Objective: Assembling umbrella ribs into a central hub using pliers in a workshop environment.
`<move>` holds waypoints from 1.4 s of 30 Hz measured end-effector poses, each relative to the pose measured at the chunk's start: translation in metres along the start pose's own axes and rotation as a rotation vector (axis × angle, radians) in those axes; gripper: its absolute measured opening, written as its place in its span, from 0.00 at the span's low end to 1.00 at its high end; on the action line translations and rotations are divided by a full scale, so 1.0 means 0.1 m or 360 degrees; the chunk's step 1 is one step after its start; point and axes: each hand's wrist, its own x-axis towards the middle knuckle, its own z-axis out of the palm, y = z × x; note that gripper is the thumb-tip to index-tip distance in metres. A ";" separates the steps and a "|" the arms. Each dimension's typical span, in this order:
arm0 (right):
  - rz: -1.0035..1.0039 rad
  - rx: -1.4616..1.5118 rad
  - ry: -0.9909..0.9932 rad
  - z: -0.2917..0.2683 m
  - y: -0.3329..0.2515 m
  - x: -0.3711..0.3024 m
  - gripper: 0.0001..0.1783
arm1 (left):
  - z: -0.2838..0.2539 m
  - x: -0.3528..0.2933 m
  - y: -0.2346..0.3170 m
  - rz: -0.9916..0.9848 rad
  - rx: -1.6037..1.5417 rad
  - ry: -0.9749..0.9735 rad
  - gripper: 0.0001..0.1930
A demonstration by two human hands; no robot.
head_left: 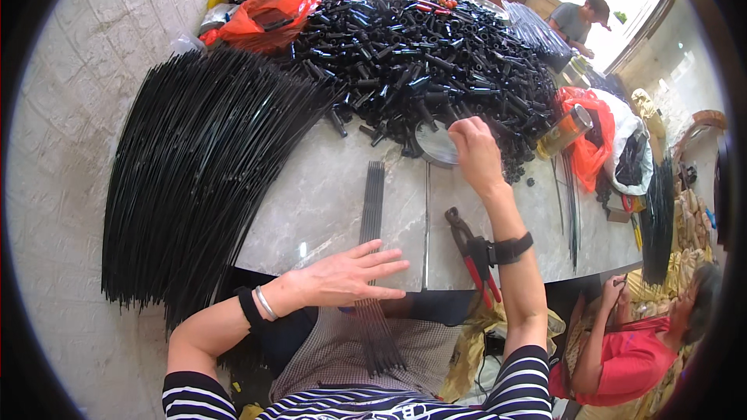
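My left hand (342, 274) lies flat with its fingers spread over a narrow row of thin black rods (373, 202). The rods run from the tabletop over its near edge toward my lap. Farther right, my right hand (477, 157) is raised beside a shallow round dish (436, 145). Its fingertips are pinched together; whatever they hold is hidden or too small to name. Part of the dish is covered by that hand. Below it on the table lie pliers (472, 257) with red handles, close to my right wrist.
A heap of black tubular parts (428, 54) covers the table's far half. At left lies a large sheaf of black rods (194, 171). A tilted jar (563, 132), a red bag (583, 128) and a white bag (630, 152) stand right. Co-workers sit at the far side and lower right.
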 end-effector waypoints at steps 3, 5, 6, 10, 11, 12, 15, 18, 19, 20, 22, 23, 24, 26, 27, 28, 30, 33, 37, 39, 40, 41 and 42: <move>-0.0141 0.0269 -0.0072 -0.07 -0.22 -0.06 0.06 | 0.02 -0.02 0.00 -0.0021 -0.0007 0.0016 0.35; -0.0202 0.0225 -0.0195 0.03 -0.30 -0.19 0.06 | 0.01 0.00 0.00 -0.0002 -0.0034 0.0050 0.35; -0.0266 0.0176 -0.0313 0.08 -0.36 -0.24 0.06 | -0.02 0.00 0.01 -0.0004 -0.0046 0.0035 0.35; -0.0318 -0.0047 -0.0468 0.33 -0.45 -0.36 0.06 | -0.03 0.00 0.01 0.0032 -0.0136 0.0154 0.29; -0.0332 -0.0074 -0.0436 0.37 -0.45 -0.37 0.06 | -0.03 0.00 0.01 0.0029 -0.0138 0.0151 0.29; -0.0332 -0.0071 -0.0438 0.39 -0.45 -0.36 0.06 | -0.03 0.01 0.01 0.0040 -0.0122 0.0157 0.28; -0.0335 -0.0092 -0.0397 0.43 -0.46 -0.35 0.06 | -0.01 0.00 0.00 0.0035 -0.0099 0.0133 0.31; -0.0379 -0.0112 -0.0397 0.44 -0.47 -0.34 0.06 | 0.00 -0.01 0.01 0.0015 -0.0104 0.0104 0.34; -0.0383 -0.0129 -0.0394 0.45 -0.47 -0.34 0.06 | 0.01 -0.01 0.00 0.0016 -0.0112 0.0108 0.34; -0.0387 -0.0146 -0.0390 0.45 -0.46 -0.34 0.06 | 0.01 -0.01 0.00 0.0017 -0.0116 0.0107 0.34; -0.0374 -0.0133 -0.0390 0.45 -0.46 -0.33 0.06 | 0.02 0.00 0.00 0.0022 -0.0117 0.0122 0.35; -0.0363 -0.0120 -0.0386 0.44 -0.46 -0.33 0.06 | 0.01 0.00 -0.01 0.0023 -0.0119 0.0121 0.35; -0.0361 -0.0120 -0.0387 0.44 -0.45 -0.32 0.06 | 0.01 0.01 -0.01 0.0044 -0.0092 0.0148 0.31; -0.0338 -0.0208 -0.0349 0.43 -0.45 -0.31 0.06 | -0.01 0.01 -0.01 0.0059 -0.0064 0.0172 0.27; -0.0339 -0.0206 -0.0350 0.41 -0.47 -0.30 0.06 | -0.01 0.01 -0.01 0.0061 -0.0095 0.0175 0.27; -0.0315 -0.0106 -0.0341 0.39 -0.50 -0.29 0.06 | -0.01 0.01 -0.01 0.0056 -0.0124 0.0178 0.28; -0.0298 0.0003 -0.0335 0.39 -0.57 -0.26 0.07 | -0.01 -0.01 -0.01 0.0045 -0.0107 0.0169 0.28; -0.0375 0.0269 -0.0331 0.47 -0.70 -0.24 0.06 | 0.01 -0.01 -0.02 0.0046 -0.0115 0.0157 0.32; -0.0419 0.0076 -0.0360 0.62 -0.69 -0.20 0.06 | -0.02 0.01 -0.02 0.0043 -0.0179 0.0127 0.36; -0.0452 -0.0094 -0.0403 0.65 -0.65 -0.17 0.06 | -0.01 0.02 -0.02 0.0043 -0.0170 0.0120 0.35; -0.0412 -0.0030 -0.0474 0.65 -0.61 -0.12 0.06 | -0.01 0.01 -0.02 0.0047 -0.0151 0.0114 0.35; -0.0370 0.0032 -0.0545 0.64 -0.58 -0.10 0.06 | -0.01 0.01 -0.02 0.0048 -0.0148 0.0114 0.35; -0.0370 0.0030 -0.0542 0.62 -0.57 -0.09 0.06 | 0.00 0.00 -0.02 0.0046 -0.0163 0.0145 0.35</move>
